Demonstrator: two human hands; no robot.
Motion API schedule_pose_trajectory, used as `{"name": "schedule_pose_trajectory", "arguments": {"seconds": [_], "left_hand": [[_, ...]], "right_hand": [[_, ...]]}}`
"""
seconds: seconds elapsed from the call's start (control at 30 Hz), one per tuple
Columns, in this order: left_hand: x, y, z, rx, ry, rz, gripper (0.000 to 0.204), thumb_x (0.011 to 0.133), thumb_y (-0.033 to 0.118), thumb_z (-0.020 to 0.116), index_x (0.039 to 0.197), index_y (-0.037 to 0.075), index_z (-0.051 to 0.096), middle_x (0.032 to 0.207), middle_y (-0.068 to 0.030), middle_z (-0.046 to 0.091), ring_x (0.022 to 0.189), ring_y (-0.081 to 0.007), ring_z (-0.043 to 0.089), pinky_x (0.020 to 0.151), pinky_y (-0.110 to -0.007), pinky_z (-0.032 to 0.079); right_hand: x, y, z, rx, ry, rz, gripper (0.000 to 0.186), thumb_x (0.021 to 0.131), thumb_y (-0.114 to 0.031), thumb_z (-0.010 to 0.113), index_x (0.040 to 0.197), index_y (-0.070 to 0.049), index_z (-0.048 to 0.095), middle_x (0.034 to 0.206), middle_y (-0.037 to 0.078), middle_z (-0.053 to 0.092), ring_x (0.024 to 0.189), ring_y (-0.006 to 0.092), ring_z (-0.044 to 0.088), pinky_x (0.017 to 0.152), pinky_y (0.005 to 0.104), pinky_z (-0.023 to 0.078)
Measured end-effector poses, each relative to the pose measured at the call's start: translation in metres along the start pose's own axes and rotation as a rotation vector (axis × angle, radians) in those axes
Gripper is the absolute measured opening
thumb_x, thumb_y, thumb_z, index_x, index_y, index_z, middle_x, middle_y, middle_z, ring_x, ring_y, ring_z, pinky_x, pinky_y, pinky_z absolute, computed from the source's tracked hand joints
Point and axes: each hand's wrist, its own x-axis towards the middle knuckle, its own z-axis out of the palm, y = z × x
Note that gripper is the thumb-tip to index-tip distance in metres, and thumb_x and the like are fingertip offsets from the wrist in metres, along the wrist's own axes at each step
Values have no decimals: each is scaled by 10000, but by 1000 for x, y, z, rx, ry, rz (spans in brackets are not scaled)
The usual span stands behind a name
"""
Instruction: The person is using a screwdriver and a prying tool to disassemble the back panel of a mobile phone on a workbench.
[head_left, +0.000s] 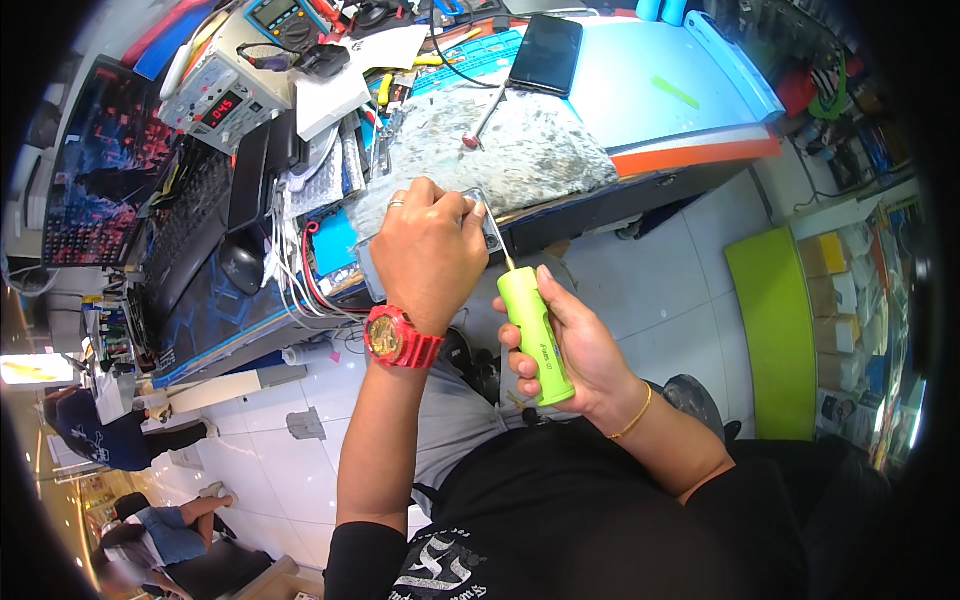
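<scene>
My right hand [575, 345] is wrapped round a lime-green cylindrical hand tool [528, 330] with a thin metal shaft. Its shaft points up and away, the tip reaching the fingers of my left hand. A red watch is on my left wrist. With fingers closed, my left hand [432, 240] grips a small flat device [490, 228] with round lens-like spots at one corner, perhaps a phone; most of it is hidden under the hand. Both hands are at the near edge of a stained grey work mat [540, 150]. A slim tool with a red end [482, 122] lies on that mat.
A dark phone [547, 55] rests at the back, beside a light-blue mat [660, 75]. To the left are a bench power supply [220, 100], a multimeter [288, 20], cables [290, 265], a mouse [240, 264], a keyboard and a monitor [100, 160]. Two people are at far lower left.
</scene>
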Motion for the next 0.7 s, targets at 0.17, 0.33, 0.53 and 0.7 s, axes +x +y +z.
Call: {"name": "schedule_pose_trajectory", "arguments": {"seconds": [0.17, 0.33, 0.53, 0.7], "left_hand": [[1, 0, 0, -6, -6, -5, 151, 930, 269, 863, 903, 120, 865, 920, -52, 716, 891, -297, 723, 734, -465, 573], [-1, -1, 0, -8, -4, -8, 154, 934, 268, 860, 904, 117, 865, 919, -53, 713, 887, -297, 721, 730, -464, 571], [1, 1, 0, -8, -9, -4, 155, 938, 267, 857, 902, 116, 863, 917, -52, 709, 883, -298, 720, 730, -464, 568], [0, 1, 0, -3, -11, -14, 160, 942, 270, 855, 899, 116, 862, 910, -56, 704, 879, -301, 720, 729, -469, 566]], "right_hand": [[1, 4, 5, 10, 5, -21, 634, 1176, -672, 434, 1344, -89, 617, 937, 62, 681, 619, 182, 675, 523, 361, 557], [-3, -2, -3, -11, -7, 6, 615, 1181, -658, 433, 1340, -93, 616, 924, 62, 687, 628, 187, 689, 528, 369, 576], [4, -6, -15, -161, 49, -40, 600, 1185, -649, 430, 1342, -100, 613, 908, 59, 698, 626, 186, 708, 539, 367, 600], [4, -3, -18, -244, 101, -84, 585, 1181, -637, 458, 1336, -97, 620, 905, 61, 703, 625, 184, 713, 529, 354, 605]]}}
